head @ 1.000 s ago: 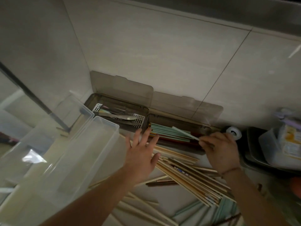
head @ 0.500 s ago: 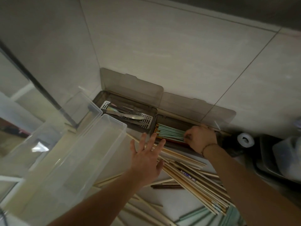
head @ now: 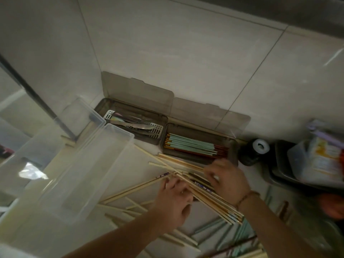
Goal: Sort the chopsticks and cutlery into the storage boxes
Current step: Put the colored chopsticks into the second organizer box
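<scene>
Chopsticks (head: pixel 188 175) of pale wood lie in a loose slanting bundle on the table (head: pixel 149 153), just in front of the two grey storage boxes, and both my hands are on them. My right hand (head: pixel 228 178) sits over the upper part of the bundle with its fingers curled down onto the sticks; whether it truly pinches one I cannot tell, since the picture blurs there. My left hand (head: pixel 175 200) lies lower, fingers bent against the near side of the same bundle, touching the sticks, and its grip is just as unclear. More wooden chopsticks lie scattered on the table below my arms, and a fan of mint-green ones (head: pixel 232 233) spreads near the bottom edge.

Behind the bundle, the right storage box (head: pixel 230 151) holds mint-green and dark red chopsticks laid side by side. Beside it, the left storage box (head: pixel 130 108) holds metal cutlery (head: pixel 137 125) on a perforated tray. Both boxes have their lids (head: pixel 137 94) raised against the tiled wall.

To my left stand clear plastic tubs (head: pixel 89 164), one close to the cutlery box. To my right are a dark roll of tape (head: pixel 255 151) and a dark tray (head: pixel 279 164) with packets in it.
</scene>
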A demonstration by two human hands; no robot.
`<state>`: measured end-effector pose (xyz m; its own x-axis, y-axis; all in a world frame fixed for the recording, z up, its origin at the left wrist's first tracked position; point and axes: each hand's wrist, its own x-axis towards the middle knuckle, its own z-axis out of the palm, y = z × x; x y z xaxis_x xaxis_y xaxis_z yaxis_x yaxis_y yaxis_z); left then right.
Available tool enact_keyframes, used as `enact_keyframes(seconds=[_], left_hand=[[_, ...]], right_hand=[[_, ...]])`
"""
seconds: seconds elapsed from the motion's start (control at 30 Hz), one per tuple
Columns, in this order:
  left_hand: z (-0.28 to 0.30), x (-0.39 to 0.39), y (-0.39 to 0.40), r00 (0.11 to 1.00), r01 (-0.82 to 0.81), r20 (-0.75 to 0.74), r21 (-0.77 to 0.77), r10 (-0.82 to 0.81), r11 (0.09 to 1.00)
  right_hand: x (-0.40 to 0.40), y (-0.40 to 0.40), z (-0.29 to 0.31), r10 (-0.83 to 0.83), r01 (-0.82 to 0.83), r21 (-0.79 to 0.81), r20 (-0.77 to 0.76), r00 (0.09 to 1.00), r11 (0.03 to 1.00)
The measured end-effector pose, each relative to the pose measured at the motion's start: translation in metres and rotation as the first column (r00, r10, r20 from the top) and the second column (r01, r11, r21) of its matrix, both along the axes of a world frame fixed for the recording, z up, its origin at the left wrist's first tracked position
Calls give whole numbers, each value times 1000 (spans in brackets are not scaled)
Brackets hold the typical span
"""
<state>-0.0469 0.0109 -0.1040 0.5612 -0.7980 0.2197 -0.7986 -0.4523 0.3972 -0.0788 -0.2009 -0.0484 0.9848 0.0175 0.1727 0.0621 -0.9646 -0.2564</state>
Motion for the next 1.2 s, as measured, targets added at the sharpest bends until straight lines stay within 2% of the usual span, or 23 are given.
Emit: enact_keyframes(seconds=[0.1,0.17,0.23,0.53,0.7,0.9,1.07,1.2], left_hand=[[-10,-20,11,998,55,-19,71,-53,996],[-17,-29,22,997,78,-14,113,-77,990],[-22,-33,34,996,90,-10,134,-89,987],[-20,-36,51,997,75,-38,134,-71,988],[-16,-35,56,996,77,-46,124,-71,989],[4,-42,41,987,87,-137,-2,-86,996],[23,-44,34,999,40,-33,5,-40,999],[35,-32,43,1000,18,-24,-61,-20,998]], right_hand=[[-52,18,-21,136,-135,15,-163,977,991],[-77,25,-33,148,-151,10,-265,953,989],[-92,30,-40,126,-134,-7,-286,950,991],[-113,38,-56,35,-67,-172,-182,983,983],[-119,38,-55,24,-48,-169,-139,990,984],[-115,51,-36,38,-43,-85,-52,998,996],[-103,68,-25,44,-50,94,62,997,994],[-95,79,-18,32,-58,200,130,991,978]])
